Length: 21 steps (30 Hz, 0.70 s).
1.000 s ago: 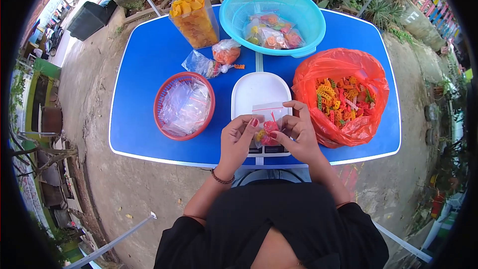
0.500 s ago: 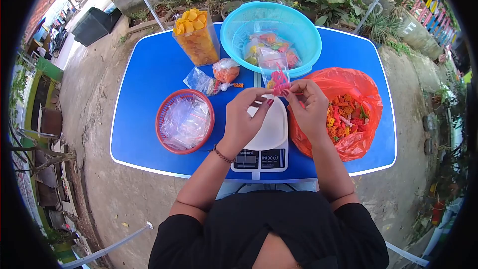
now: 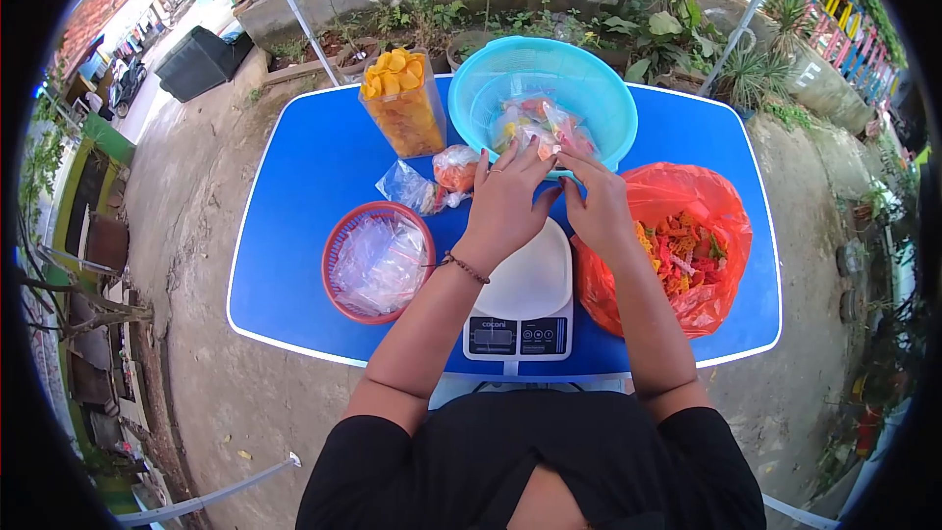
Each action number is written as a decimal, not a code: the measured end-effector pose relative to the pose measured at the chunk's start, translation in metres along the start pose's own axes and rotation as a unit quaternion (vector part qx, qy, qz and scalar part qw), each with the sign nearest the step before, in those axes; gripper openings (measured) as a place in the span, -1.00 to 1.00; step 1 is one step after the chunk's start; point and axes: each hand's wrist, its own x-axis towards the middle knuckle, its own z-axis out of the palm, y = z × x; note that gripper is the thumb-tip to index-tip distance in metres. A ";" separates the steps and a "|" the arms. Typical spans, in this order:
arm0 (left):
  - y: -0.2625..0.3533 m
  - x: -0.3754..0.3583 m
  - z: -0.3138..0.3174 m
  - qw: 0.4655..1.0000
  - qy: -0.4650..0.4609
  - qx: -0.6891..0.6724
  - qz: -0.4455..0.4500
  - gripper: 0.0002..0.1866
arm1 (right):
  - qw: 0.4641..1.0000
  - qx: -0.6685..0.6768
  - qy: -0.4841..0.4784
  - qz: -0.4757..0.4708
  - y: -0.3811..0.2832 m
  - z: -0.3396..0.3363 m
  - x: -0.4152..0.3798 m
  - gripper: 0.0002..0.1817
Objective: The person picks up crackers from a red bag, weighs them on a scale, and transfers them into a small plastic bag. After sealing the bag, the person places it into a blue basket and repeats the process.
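Note:
My left hand (image 3: 511,198) reaches to the near rim of the turquoise basket (image 3: 620,103), its fingers spread, palm down. My right hand (image 3: 596,198) is beside it at the same rim, thumb apart from the fingers. Both fingertips are at small clear packets (image 3: 545,123) with colourful contents inside the basket; no packet is visibly gripped. Just below my hands stands a white kitchen scale (image 3: 525,280) with a bare white pan. To its right, a red plastic bag (image 3: 706,198) lies open around red, orange and yellow pieces (image 3: 684,250).
On the blue table (image 3: 285,236), a red basket (image 3: 332,285) of clear bags (image 3: 381,260) stands left. Behind it are a small clear bag (image 3: 407,186), a knotted bag of orange stuff (image 3: 455,169) and a tall container of yellow-orange chips (image 3: 404,108).
Both hands have moved forward from above the scale to the turquoise basket. The clear packet with pink pieces has left the pinch of my fingers. The view has tilted slightly upward.

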 end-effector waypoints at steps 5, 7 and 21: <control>-0.012 -0.049 -0.032 0.999 0.027 0.028 -0.029 -0.46 | 0.995 0.048 -0.071 -0.052 -0.030 0.029 -0.004 -0.67; -0.023 -0.072 -0.046 0.996 0.043 0.051 -0.056 -0.46 | 0.991 0.068 -0.092 -0.074 -0.046 0.046 -0.003 -0.68; -0.080 -0.197 -0.109 0.960 0.063 0.105 -0.250 -0.56 | 0.914 -0.193 -0.315 -0.168 -0.118 0.162 -0.025 -0.59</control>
